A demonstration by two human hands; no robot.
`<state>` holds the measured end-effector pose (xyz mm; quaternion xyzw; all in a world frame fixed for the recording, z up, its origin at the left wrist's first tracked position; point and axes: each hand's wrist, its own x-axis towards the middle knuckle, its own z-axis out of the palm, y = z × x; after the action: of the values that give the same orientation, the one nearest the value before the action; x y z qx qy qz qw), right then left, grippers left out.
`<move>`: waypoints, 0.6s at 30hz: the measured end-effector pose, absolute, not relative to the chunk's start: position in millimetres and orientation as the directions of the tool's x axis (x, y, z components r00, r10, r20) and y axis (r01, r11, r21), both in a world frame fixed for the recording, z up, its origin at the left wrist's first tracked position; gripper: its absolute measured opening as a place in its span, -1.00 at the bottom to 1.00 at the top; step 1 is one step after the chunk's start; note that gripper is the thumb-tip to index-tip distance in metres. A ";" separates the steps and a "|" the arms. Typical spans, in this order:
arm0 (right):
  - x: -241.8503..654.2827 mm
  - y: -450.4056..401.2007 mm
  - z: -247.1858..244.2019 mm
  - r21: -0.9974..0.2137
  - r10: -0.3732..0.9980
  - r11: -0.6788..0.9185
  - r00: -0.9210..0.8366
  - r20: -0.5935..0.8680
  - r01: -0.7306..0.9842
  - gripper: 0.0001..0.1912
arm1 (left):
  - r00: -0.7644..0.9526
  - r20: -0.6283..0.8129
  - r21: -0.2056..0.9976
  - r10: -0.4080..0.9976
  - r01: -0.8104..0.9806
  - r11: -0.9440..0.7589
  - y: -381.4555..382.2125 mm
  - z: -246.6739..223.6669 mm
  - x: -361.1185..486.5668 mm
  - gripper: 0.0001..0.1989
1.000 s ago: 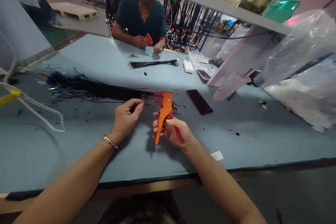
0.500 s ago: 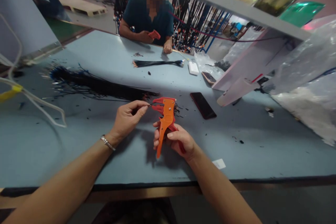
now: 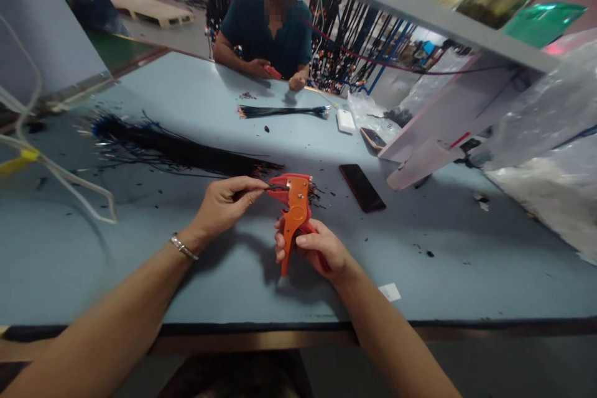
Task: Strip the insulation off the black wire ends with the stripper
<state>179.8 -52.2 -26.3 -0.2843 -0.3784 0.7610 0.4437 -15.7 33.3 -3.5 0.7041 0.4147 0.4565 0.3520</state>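
My right hand (image 3: 312, 245) is wrapped round the handles of an orange and red wire stripper (image 3: 298, 202), held above the table with its jaws pointing left. Between thumb and fingertips, my left hand (image 3: 233, 202) pinches a thin black wire (image 3: 275, 187), whose end lies in the stripper's jaws. Behind my left hand a thick bundle of black wires (image 3: 177, 149) stretches across the table, its far-left ends blue and metallic. Short black scraps (image 3: 317, 194) lie just beyond the stripper's head.
A dark phone (image 3: 362, 188) lies right of the stripper. Across the table (image 3: 196, 84) a person (image 3: 265, 25) holds a red tool (image 3: 273, 71) behind a smaller wire bundle (image 3: 282, 112). White cables (image 3: 69, 186) hang at left; a shelf post (image 3: 429, 112) and plastic bags (image 3: 550, 155) stand at right.
The stripper's jaws look more closed, and the wire now sits between them. My left hand has shifted slightly. The person across has lowered the red tool a little.
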 end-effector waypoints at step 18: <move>176.9 -56.1 -22.4 -0.879 0.908 -0.257 -0.413 -0.076 -0.403 -0.67 | 0.265 0.417 0.843 0.870 0.244 -0.479 31.3 0.6 -18.7 -0.82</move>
<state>176.9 -56.1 -22.4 -0.3053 -0.4136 0.7316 0.4477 -18.7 31.3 0.6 0.7215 0.3858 0.4677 0.3344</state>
